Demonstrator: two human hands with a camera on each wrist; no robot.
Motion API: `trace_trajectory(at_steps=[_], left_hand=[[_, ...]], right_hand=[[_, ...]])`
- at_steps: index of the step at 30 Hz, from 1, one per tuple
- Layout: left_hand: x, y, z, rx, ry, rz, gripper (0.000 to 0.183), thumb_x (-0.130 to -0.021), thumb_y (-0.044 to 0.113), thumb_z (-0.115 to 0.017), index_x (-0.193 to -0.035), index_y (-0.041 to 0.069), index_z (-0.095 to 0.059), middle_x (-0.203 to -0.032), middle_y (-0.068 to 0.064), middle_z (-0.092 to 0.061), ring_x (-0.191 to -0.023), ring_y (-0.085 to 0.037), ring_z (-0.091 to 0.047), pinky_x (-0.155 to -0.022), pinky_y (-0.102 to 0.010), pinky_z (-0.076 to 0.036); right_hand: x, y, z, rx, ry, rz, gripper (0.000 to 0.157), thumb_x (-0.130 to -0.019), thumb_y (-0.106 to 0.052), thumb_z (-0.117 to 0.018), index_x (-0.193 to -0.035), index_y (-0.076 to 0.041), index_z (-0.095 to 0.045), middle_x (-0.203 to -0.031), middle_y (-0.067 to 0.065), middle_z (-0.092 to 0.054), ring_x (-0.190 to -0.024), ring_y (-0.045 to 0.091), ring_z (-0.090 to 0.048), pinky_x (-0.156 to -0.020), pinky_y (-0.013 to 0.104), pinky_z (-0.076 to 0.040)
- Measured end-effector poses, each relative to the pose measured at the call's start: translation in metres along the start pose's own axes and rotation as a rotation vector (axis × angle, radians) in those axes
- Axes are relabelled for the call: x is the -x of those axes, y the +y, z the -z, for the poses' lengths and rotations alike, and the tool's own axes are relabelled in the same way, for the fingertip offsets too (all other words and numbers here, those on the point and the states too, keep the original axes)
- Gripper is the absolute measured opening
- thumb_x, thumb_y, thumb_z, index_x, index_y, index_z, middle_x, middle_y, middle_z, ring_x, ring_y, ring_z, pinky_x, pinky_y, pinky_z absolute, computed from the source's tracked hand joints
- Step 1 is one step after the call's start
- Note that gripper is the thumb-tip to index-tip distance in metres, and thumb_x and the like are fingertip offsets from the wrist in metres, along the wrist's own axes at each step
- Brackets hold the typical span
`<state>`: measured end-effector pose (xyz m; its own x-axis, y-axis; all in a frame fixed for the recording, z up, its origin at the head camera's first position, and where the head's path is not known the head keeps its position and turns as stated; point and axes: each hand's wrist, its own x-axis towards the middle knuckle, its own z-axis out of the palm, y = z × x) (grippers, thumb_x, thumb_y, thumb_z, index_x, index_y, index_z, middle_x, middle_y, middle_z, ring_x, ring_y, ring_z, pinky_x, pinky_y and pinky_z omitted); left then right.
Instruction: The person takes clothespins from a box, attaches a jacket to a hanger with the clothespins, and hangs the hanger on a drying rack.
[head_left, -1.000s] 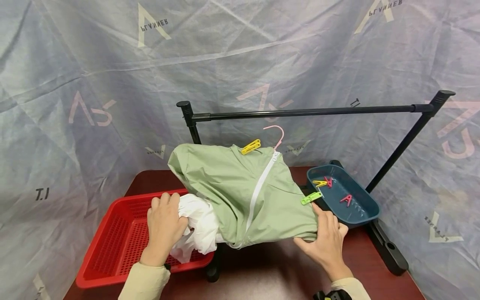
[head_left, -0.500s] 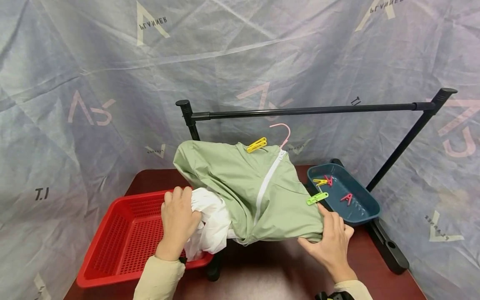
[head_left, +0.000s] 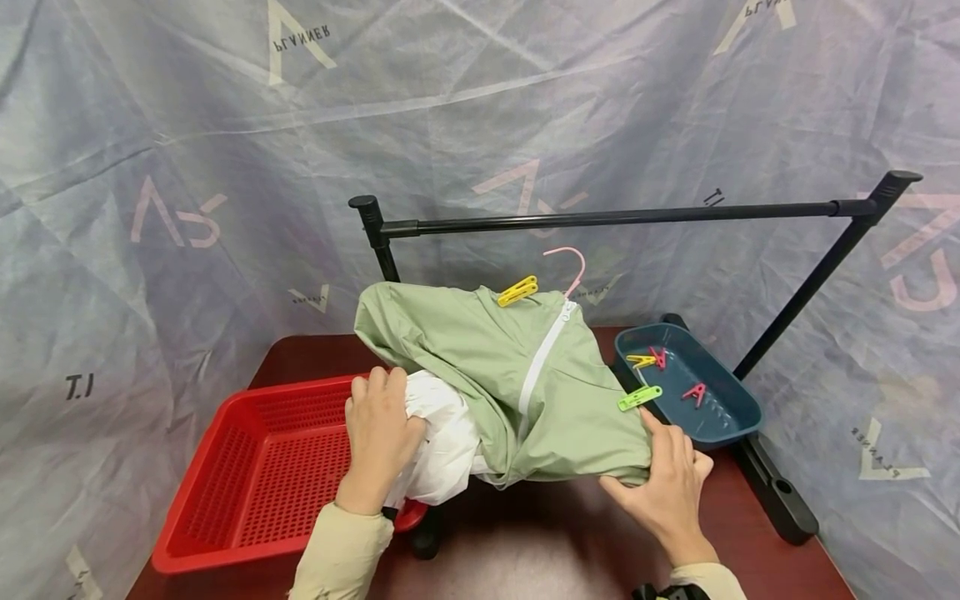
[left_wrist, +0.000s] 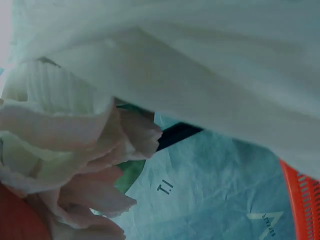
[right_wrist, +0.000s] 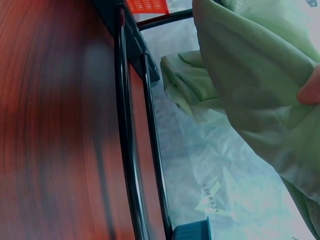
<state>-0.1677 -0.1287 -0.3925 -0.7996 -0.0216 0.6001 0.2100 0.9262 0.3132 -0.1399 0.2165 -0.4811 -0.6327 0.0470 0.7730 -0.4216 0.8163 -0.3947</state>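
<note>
A light green jacket [head_left: 465, 329] with a white zipper hangs bunched on a pink hanger [head_left: 582, 268], its hook below and apart from the rack's bar. One yellow clothespin [head_left: 517, 291] sits on its upper edge, a green clothespin [head_left: 640, 397] at its right side. My left hand [head_left: 381, 437] grips crumpled white fabric [head_left: 448, 437] at the jacket's left; that fabric [left_wrist: 200, 65] fills much of the left wrist view. With thumb below and fingers above, my right hand [head_left: 663, 483] pinches the jacket's lower right edge. The right wrist view shows a fingertip [right_wrist: 311, 90] against green cloth.
A red perforated basket [head_left: 213, 467] stands at the left of the dark red table [head_left: 540, 554]. The black rack's bar [head_left: 630, 217] runs behind the jacket. At right, a blue tray [head_left: 738, 412] contains yellow and pink clothespins.
Both hands, the jacket, its hanger and the white fabric have shifted right, the left hand most. The movement slows in the last half second. Both holds stay the same.
</note>
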Motion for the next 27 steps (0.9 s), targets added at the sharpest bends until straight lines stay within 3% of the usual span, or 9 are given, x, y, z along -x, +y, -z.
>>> trace_trajectory(at_steps=[12, 27], left_hand=[[-0.002, 0.018, -0.009, 0.050, 0.010, 0.004, 0.028, -0.054, 0.000, -0.057, -0.079, 0.005, -0.046, -0.082, -0.014, -0.046, -0.077, -0.039, -0.043, -0.061, -0.049, -0.037], [-0.001, 0.045, -0.025, 0.114, 0.047, 0.000, 0.034, -0.051, 0.002, -0.056, -0.084, 0.004, -0.050, -0.080, -0.012, -0.045, -0.072, -0.037, -0.042, -0.058, -0.047, -0.036]], right_hand=[[0.005, 0.003, 0.003, 0.008, 0.036, -0.003, 0.092, -0.048, -0.038, -0.076, -0.128, 0.001, -0.057, -0.089, 0.017, -0.052, -0.080, 0.037, -0.048, -0.066, 0.051, -0.020], [0.014, 0.012, 0.014, 0.018, 0.026, -0.069, 0.095, -0.047, -0.039, -0.078, -0.131, 0.002, -0.055, -0.095, 0.021, -0.052, -0.085, 0.039, -0.046, -0.067, 0.053, -0.020]])
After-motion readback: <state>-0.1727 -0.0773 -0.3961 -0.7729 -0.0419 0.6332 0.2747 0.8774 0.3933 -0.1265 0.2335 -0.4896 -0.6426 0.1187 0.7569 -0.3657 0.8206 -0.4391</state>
